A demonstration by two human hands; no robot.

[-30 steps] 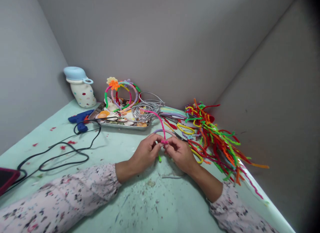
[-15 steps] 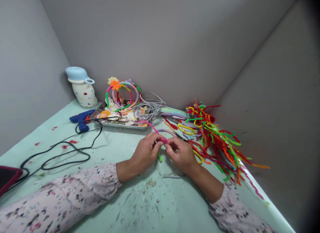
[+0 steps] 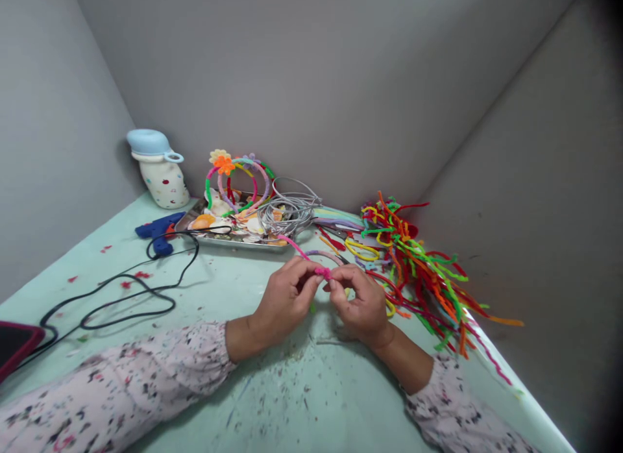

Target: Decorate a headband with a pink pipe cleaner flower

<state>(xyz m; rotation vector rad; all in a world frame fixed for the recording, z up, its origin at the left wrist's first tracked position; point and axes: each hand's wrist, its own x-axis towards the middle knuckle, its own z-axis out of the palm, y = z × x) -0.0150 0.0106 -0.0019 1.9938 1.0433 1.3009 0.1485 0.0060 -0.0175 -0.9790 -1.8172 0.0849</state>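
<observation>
Grey walls all round, pale green tabletop below, and straight to the centre: pink stem, bunched into a tight little knot, held up between both hands. Left hand clamped on one side of the knot, thumb against fingers; right hand pinching the other side, fingertips nearly meeting across the fuzz. Loose tail slanting back and leftward, overlapping tray from this angle; can't tell whether touching.

Now for the danger! Tiny grip, springy stuff by the look of it: could well uncurl with either pinch easing off too soon, or kink crooked under an uneven twist. Possible trouble at that tail too, near the tangled wire: one careless tug, maybe a snag, maybe a coil dragged forward. Just beyond the right hand, scissors, partly hidden: liable to be knocked on a blind reach past. Farther right, bright pile, likely to shed strands at a brush of the arm. Away left, glue gun, with cord looping across: well apart from both hands, but easily pulled along by catching a sleeve.
</observation>
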